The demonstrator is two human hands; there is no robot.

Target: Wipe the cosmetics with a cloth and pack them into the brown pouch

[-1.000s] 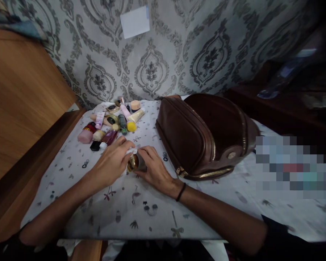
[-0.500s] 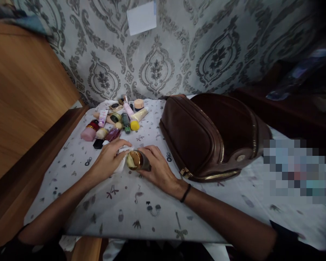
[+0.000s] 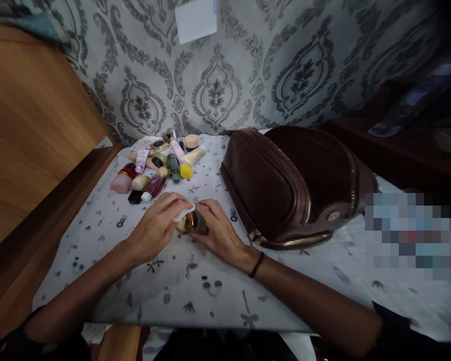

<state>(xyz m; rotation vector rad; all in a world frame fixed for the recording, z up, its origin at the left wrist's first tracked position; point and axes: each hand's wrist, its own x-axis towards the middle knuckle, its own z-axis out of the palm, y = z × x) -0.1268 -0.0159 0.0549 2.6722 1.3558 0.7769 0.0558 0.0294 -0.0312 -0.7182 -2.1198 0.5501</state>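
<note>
The head view shows the right hand (image 3: 223,233) with its grip closed around a gold-ended jar (image 3: 188,222) above the bench (image 3: 116,296). The left hand (image 3: 156,225) pinches a white wipe (image 3: 184,212) at the jar's near-left rim, while the brown bag (image 3: 261,185) rests to the right.

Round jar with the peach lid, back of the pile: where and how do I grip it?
Probably best from above, pinching the round jar across its peach lid: it stands upright, lid uppermost. Avoid coming in low from the front, where the slim cream-coloured tube lies close.
</note>
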